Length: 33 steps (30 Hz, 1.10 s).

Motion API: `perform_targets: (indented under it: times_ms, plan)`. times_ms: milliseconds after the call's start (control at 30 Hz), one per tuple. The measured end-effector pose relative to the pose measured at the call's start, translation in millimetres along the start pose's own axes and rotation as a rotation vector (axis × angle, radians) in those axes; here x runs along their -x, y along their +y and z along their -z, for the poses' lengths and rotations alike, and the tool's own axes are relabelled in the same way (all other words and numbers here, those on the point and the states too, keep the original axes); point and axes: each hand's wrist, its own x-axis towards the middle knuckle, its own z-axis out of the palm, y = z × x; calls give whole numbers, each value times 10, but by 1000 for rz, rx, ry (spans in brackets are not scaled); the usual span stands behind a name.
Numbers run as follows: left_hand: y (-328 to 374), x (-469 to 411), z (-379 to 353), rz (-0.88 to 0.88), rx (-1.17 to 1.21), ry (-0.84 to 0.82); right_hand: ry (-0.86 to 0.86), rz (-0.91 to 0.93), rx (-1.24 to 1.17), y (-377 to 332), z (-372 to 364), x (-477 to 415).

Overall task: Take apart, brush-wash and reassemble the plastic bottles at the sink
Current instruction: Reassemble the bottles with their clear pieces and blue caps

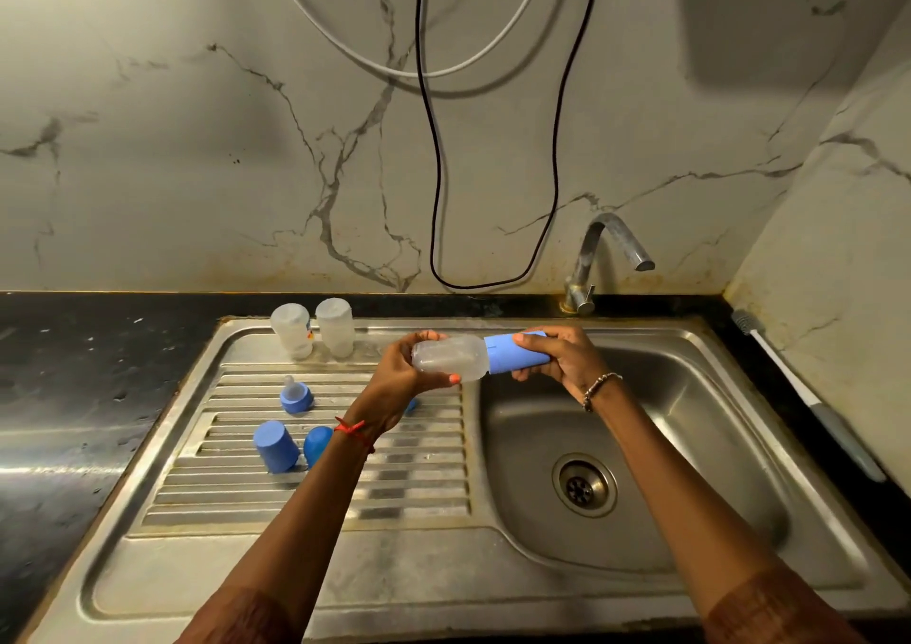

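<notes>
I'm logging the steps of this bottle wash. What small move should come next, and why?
Probably pull the blue cap off with the right hand: the left hand grips the clear bottle body, and two other bottle bodies already stand capless.

Basin [690,397] below hands open; drainboard [419,485] right half free, left blocked by blue caps [276,446], two bottles [292,330] at back.
</notes>
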Motion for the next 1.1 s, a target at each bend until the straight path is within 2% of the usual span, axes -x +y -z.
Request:
perform_targets:
  times_ms: [133, 267, 367, 467, 533, 633, 733, 800, 867, 967, 1100]
  plan:
    - [-40, 79, 115, -32, -9, 42, 13, -7, -34, -74, -208, -70]
    - [22, 123, 237, -38, 192, 189, 56, 54, -271, -190, -650, -148]
    - [99, 208, 431, -102, 230, 242, -30, 25, -308, -137, -1073, -195]
    - [131, 361, 689, -159, 167, 308, -102, -50, -285, -93, -1464, -233]
    - [134, 497, 912, -167, 46, 373, -120, -71, -255, -49, -1741, -298]
    - [2, 758, 1336, -88, -185, 484, -126, -56, -61, 11, -2154, -452]
    - [-300, 1058, 1842, -36, -574, 665, -186, -44, 57, 72, -2538, -565]
    - [-485, 1184, 2160, 62, -910, 761, -221, 30, 200, 135, -2765, -614]
    - [-570, 1280, 2354, 240, -1119, 781, -245, 137, 376, 225, -2980, -678]
    - [-624, 1366, 2555, 394, -1233, 707, -293, 188, 451, 305, -3301, -789]
    - [-660, 1380, 2683, 445, -1253, 662, -340, 179, 479, 351, -3691, -965]
